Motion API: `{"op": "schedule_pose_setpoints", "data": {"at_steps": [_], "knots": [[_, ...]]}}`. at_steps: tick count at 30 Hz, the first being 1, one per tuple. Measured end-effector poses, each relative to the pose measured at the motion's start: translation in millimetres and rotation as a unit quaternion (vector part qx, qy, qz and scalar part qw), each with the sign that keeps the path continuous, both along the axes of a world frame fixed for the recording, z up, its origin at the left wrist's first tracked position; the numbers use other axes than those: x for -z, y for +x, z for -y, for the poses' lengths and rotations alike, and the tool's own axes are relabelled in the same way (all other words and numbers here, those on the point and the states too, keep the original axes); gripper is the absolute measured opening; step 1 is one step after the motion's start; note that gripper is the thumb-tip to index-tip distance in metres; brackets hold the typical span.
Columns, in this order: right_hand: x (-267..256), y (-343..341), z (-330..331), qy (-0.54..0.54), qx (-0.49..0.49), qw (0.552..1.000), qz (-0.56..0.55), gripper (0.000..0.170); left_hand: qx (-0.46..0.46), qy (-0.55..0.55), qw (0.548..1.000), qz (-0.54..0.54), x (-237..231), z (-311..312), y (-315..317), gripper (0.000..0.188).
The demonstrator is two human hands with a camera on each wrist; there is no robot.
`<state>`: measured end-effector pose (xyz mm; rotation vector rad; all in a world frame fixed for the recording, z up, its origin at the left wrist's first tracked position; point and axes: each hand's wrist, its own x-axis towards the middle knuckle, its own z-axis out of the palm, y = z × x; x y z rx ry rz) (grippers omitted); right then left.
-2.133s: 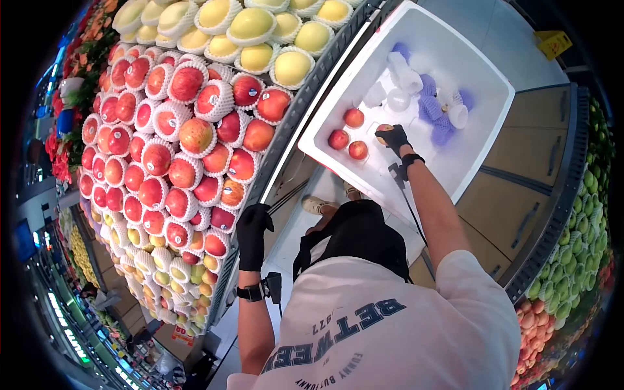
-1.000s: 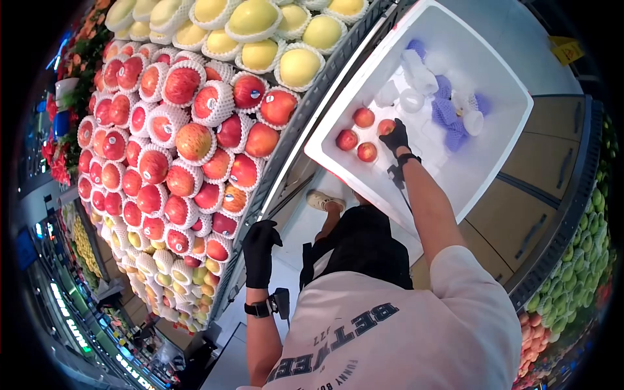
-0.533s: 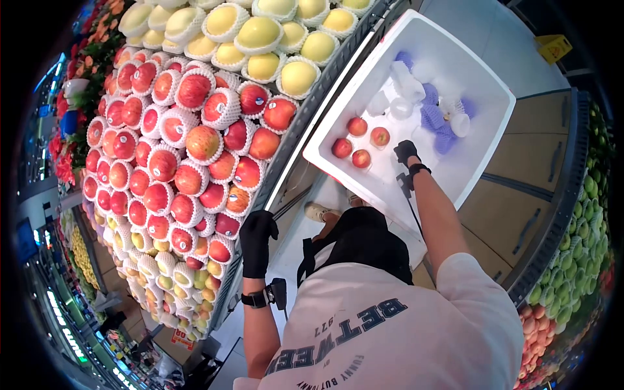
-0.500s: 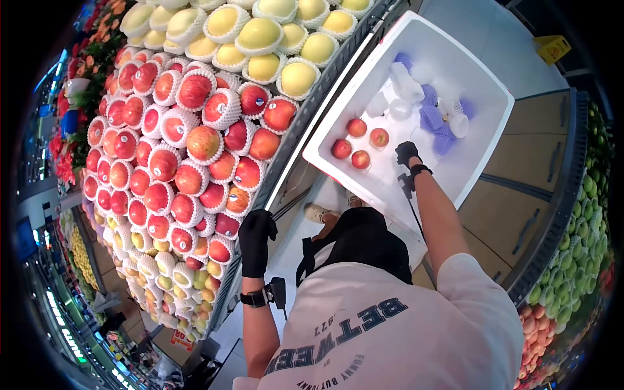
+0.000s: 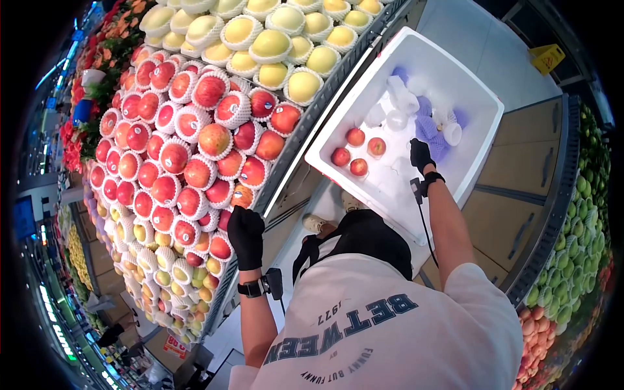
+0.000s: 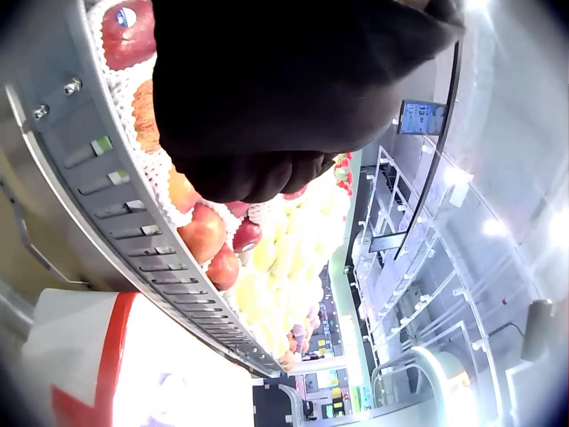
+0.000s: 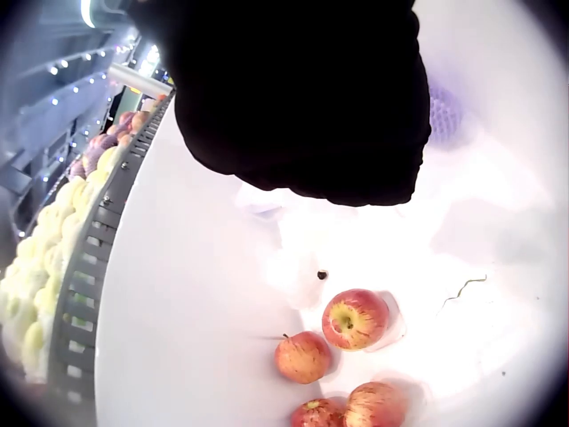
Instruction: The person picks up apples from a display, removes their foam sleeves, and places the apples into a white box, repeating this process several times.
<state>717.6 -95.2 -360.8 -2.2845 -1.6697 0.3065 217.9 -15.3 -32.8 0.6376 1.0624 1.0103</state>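
Observation:
My left hand point(image 5: 246, 238), in a black glove, is beside the front edge of the apple display, with its fingers curled in and nothing seen in them. The left wrist view shows that gloved hand point(image 6: 276, 98) in front of the display's apples point(image 6: 203, 233). My right hand point(image 5: 422, 155), also black-gloved, is over the white foam box point(image 5: 458, 170). Its fingers look bunched, with nothing seen in them. Several red apples point(image 5: 376, 147) sit bare in the box, left of this hand. In the right wrist view, the apples point(image 7: 356, 318) lie below the dark hand point(image 7: 307, 98).
White foam sleeves point(image 5: 397, 119) and purple foam nets point(image 5: 426, 123) lie at the box's far right. Left of the box slopes a display of net-wrapped red apples point(image 5: 174, 156) and yellow fruit point(image 5: 270, 44), behind a grey slatted rim point(image 6: 160, 240). Cabinets point(image 5: 515, 166) stand to the right.
My right hand has let go of an apple, which now sits with the others in the box, and has drawn away to the right. My left hand's fingers have curled in more.

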Motion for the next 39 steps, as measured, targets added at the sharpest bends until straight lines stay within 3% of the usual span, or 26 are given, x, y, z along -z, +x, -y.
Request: {"op": "schedule_pose_setpoints", "data": {"at_steps": [2, 6, 10, 12, 16, 18, 20, 23, 26, 28, 32, 34, 37, 38, 39], "knots": [[-10.9, -0.3, -3.4, 0.037, -0.004, 0.999, -0.005, 0.025, -0.024, -0.001, 0.999, 0.028, -4.3, 0.9, -1.3, 0.035], [-27.0, -1.9, -11.8, -0.006, 0.005, 0.999, -0.048, 0.024, -0.055, 0.001, 0.998, 0.020, -12.5, 1.2, -2.8, 0.034], [-31.4, -4.4, -16.1, 0.058, -0.064, 0.996, 0.004, 0.023, -0.035, 0.024, 0.998, 0.045, -5.5, 4.0, -18.3, 0.033], [-35.2, -9.1, -19.7, 0.038, -0.051, 0.997, -0.034, 0.020, -0.070, 0.008, 0.996, 0.060, -5.0, 5.1, -23.2, 0.034], [-25.5, -13.2, -26.8, 0.049, -0.072, 0.996, -0.017, 0.017, -0.125, -0.009, 0.990, 0.071, -13.3, 8.7, -25.5, 0.035], [13.5, -8.4, -32.0, 0.067, -0.048, 0.989, -0.120, 0.018, -0.125, -0.009, 0.988, 0.087, -11.2, 9.6, -33.5, 0.035], [1.9, -15.1, -38.4, 0.081, -0.038, 0.989, -0.117, 0.018, -0.120, -0.005, 0.988, 0.093, -8.3, 8.0, -42.7, 0.034], [-34.7, -24.4, -38.6, 0.086, -0.090, 0.988, 0.093, 0.021, -0.106, 0.007, 0.990, 0.095, -4.3, 7.0, -52.2, 0.032], [-65.4, -36.5, -38.6, 0.053, -0.046, 0.998, 0.001, 0.024, -0.104, 0.032, 0.989, 0.100, -3.9, 1.9, -58.3, 0.029], [-72.8, -37.8, -36.9, 0.030, -0.082, 0.995, 0.057, 0.022, -0.109, -0.016, 0.978, 0.175, 1.9, -4.5, -70.0, 0.028], [-98.0, -51.2, -37.1, 0.070, -0.075, 0.989, 0.105, 0.014, -0.093, -0.021, 0.976, 0.197, 5.9, -12.2, -86.4, 0.027], [-132.1, -62.9, -41.7, -0.018, 0.025, 0.990, -0.139, 0.012, -0.119, -0.012, 0.977, 0.177, 5.7, -14.7, -89.1, 0.027], [-153.1, -72.8, -48.8, -0.017, 0.110, 0.924, -0.366, 0.013, -0.114, 0.019, 0.981, 0.155, 4.1, -20.8, -95.8, 0.029], [-148.7, -74.7, -53.6, 0.000, 0.058, 0.976, -0.212, 0.014, -0.101, 0.038, 0.983, 0.150, 3.1, -21.9, -98.7, 0.029], [-144.7, -75.9, -59.5, 0.019, 0.006, 0.999, -0.050, 0.015, -0.088, 0.057, 0.984, 0.145, 2.1, -23.3, -101.8, 0.029]]}}
